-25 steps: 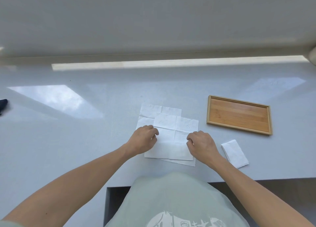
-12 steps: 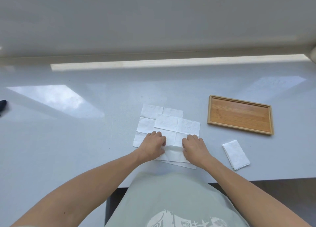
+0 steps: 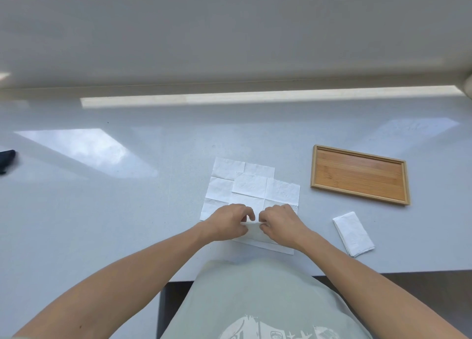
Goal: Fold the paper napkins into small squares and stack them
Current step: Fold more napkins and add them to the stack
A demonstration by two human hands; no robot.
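Grey bench [image 3: 127, 223]: left hand [image 3: 227, 221] and right hand [image 3: 281, 222], having moved together, are now pinching top napkin [image 3: 258, 193]'s near edge, starting fold.

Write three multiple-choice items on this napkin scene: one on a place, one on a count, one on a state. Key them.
1. Where does the folded white paper napkin lie?
A. inside the tray
B. on the grey countertop, nearer the person than the tray
C. under the left hand

2. How many rectangular wooden trays show?
A. one
B. two
C. three

3. What are both hands doing?
A. resting flat, apart
B. lifting the tray
C. pinching the near edge of the unfolded white napkin

Key: 1 B, it sits on the countertop outside the tray's rim; 2 A, only one is visible; 3 C, left hand and right hand curl fingers on the unfolded napkin.
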